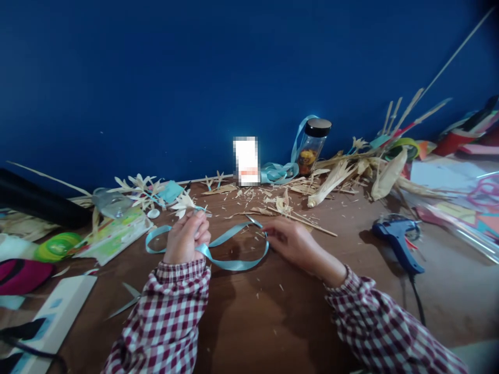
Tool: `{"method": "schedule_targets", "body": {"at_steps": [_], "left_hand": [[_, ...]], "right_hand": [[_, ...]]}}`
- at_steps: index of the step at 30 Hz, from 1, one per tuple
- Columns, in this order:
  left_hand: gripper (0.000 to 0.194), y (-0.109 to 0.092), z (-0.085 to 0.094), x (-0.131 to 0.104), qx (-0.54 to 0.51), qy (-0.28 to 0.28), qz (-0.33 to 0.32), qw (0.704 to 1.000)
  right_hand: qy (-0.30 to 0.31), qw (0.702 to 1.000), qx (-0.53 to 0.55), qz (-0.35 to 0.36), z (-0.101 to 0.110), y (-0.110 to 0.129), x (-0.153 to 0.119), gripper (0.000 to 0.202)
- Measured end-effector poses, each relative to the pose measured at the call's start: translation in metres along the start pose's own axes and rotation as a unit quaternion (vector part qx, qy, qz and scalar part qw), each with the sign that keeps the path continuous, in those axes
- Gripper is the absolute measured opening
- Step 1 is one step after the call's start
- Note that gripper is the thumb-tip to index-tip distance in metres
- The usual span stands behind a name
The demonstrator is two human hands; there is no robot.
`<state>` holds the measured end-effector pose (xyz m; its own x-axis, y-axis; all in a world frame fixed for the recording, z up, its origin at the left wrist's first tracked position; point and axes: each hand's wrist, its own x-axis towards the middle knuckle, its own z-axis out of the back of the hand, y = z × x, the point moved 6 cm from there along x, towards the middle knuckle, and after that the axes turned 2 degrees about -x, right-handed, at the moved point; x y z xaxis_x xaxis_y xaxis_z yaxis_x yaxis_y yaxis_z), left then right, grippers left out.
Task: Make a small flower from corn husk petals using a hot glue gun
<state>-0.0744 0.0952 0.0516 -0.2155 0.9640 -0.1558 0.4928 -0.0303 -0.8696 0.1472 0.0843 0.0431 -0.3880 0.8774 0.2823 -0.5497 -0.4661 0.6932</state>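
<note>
My left hand [187,235] is closed around a pale flower of dried husk [184,204], its petals showing above the fingers. A light blue ribbon [237,265] loops from beside this hand across to the right. My right hand [290,241] has its fingertips pinched at the far bend of that ribbon, just above the table. A slender, pointed metal thing [254,222] lies against or between these fingertips; which of the two I cannot tell. Scissors blades [130,301] show beside my left sleeve, their handles hidden.
On the brown table [249,317], a blue glue gun [397,241] lies right and a white power strip [58,317] left. Behind are a lidded jar [311,148], coiled ribbon [278,173], more husk flowers [142,187] and dried husks [335,182]. A blue wall [202,78] closes the back.
</note>
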Motion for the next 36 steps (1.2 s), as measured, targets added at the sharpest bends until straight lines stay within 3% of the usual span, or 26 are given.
{"method": "schedule_targets", "body": {"at_steps": [2,4,9,13,23,30,36], "left_hand": [[0.023,0.007,-0.002,-0.003,0.059,-0.015,-0.012,0.998],[0.021,0.023,-0.009,-0.009,0.139,0.002,0.015,0.990],[0.020,0.057,-0.026,-0.022,0.274,0.073,0.067,0.957],[0.016,0.070,-0.032,-0.026,0.325,0.113,0.076,0.936],[0.015,0.071,-0.041,-0.027,0.367,0.166,0.031,0.915],[0.010,0.061,-0.045,-0.029,0.449,0.141,-0.022,0.882],[0.008,0.060,-0.046,-0.030,0.445,0.139,-0.021,0.884]], "right_hand": [[0.074,0.995,-0.003,0.072,-0.013,0.018,-0.004,0.014],[0.099,0.991,0.006,0.085,-0.024,0.026,-0.008,0.011],[-0.005,0.989,0.129,-0.070,-0.024,0.006,-0.006,0.015],[-0.007,0.965,0.230,-0.126,-0.022,-0.007,-0.004,0.017],[0.018,0.958,0.250,-0.143,-0.025,-0.009,-0.003,0.013],[0.014,0.976,0.177,-0.125,-0.025,-0.009,-0.004,0.013],[-0.009,0.986,0.124,-0.109,-0.023,-0.008,-0.005,0.013]]}}
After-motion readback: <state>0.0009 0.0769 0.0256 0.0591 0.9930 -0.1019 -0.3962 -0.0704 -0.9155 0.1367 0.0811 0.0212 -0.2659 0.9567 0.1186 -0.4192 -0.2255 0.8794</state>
